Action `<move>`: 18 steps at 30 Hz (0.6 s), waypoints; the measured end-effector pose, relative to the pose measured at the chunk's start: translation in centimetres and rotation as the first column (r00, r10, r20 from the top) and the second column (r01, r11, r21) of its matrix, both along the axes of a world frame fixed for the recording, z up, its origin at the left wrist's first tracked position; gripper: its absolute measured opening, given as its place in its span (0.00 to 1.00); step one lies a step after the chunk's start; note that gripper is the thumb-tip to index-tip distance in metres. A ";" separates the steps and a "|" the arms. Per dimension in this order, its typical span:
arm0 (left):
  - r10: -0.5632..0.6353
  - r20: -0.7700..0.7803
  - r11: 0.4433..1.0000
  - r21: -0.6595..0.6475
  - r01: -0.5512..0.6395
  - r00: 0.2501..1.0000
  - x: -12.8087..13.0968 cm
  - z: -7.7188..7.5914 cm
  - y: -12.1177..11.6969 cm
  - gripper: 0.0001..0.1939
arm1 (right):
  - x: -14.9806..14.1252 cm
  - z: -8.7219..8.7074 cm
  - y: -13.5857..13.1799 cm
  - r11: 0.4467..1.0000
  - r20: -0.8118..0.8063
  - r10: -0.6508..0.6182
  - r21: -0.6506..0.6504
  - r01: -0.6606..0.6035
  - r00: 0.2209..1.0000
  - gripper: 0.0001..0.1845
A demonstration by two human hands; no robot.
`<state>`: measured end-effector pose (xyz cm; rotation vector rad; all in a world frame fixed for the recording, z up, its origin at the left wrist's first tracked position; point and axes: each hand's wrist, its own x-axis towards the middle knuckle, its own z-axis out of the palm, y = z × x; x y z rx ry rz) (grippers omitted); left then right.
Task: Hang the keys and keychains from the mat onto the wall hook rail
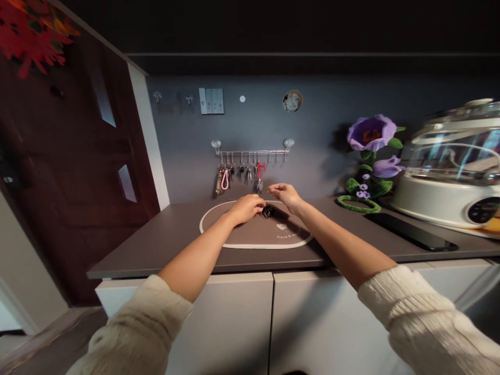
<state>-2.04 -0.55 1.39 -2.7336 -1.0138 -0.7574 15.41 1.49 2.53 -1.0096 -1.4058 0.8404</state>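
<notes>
My left hand (pixel 247 208) rests low over the oval mat (pixel 250 239), its fingers curled round the edge of a small bunch of keys (pixel 266 212). Dark rings and a bit of red show at those fingertips; the rest is covered. Slightly higher and to the right, my right hand (pixel 285 195) is closed in a pinch. What sits between its fingertips, if anything, is too small to make out. Just behind the hands, a clear hook rail (pixel 252 152) on the wall carries several hanging keys, among them a pink strap (pixel 225 179) and a red keyring (pixel 261 171).
Purple felt flowers (pixel 371 133) stand on the counter (pixel 156 245) to the right. A black phone (pixel 410 232) lies in front of a cream appliance (pixel 433 200) with a clear upper part. A dark overhead cabinet (pixel 273 31) and a brown door (pixel 78 182) bound the space.
</notes>
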 end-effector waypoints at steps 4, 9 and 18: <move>-0.055 -0.084 0.997 0.055 0.060 0.995 0.4 -0.5 0.0 0.11 | 1.1 -1.7 -1.4 0.999 0.041 -0.053 0.000 0.053 0.998 0.05; -0.035 -0.194 0.991 0.116 0.059 0.980 0.9 -1.0 0.1 0.10 | 1.7 -2.5 -2.1 0.989 0.232 -0.145 0.027 0.143 0.962 0.06; 0.018 -0.225 0.984 0.178 0.023 0.974 1.1 -0.9 -0.1 0.07 | 1.5 -2.4 -2.4 0.950 0.583 -0.313 0.188 0.250 0.750 0.08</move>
